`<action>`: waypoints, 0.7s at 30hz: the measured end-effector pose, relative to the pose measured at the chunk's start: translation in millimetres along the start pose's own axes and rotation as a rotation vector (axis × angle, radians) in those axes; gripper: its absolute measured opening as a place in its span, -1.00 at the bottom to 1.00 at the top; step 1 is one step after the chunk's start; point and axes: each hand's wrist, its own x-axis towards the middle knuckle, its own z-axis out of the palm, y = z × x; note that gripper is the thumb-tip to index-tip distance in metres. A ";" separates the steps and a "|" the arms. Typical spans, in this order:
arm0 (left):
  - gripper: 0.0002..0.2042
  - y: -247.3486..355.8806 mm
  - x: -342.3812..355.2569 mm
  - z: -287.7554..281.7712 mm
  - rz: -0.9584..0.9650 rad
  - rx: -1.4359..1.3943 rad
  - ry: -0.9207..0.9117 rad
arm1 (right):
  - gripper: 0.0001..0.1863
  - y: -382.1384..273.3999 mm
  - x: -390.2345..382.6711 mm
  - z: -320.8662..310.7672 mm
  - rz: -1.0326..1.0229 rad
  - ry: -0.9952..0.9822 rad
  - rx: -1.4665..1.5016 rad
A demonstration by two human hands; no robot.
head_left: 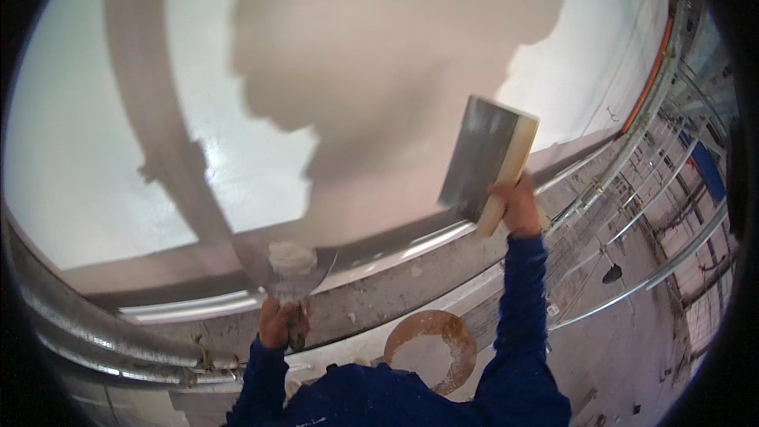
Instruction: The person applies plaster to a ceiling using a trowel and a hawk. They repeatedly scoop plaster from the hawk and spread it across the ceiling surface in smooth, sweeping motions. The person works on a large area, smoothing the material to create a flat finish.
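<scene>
My right hand (518,205) grips the pale wooden back of a wide putty knife (480,150). Its broad grey metal blade is raised in front of the wall (379,166), and I cannot tell whether its edge touches the surface. Lower and to the left, my left hand (282,323) is closed around the handle of a trowel (320,273). A lump of whitish putty (292,258) lies on that trowel's flat metal blade. The large pale wall has a smooth, partly shiny surface, with dark shadows falling across it.
Below, between my arms, is a round brown-rimmed container (462,340) with pale material inside. Metal scaffold pipes (680,257) run along the right, and thick pipes (103,332) cross the lower left. A ledge (395,281) follows the wall's foot.
</scene>
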 end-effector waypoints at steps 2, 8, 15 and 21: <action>-0.61 -15.7 -4.8 -3.7 -0.018 -0.020 0.016 | -0.57 -36.0 43.7 -21.2 -0.137 0.064 0.170; -0.62 -32.1 -15.4 -11.4 -0.044 -0.059 0.034 | -0.46 -77.5 198.6 -47.6 -0.622 0.556 -0.328; -0.61 -59.0 -31.7 -60.8 -0.279 -0.155 0.046 | -0.28 -110.8 249.6 23.2 -0.586 0.511 -0.254; -0.60 -32.9 -46.3 -77.9 -0.239 0.073 0.030 | -0.25 -147.0 181.7 120.5 -0.645 0.516 -0.222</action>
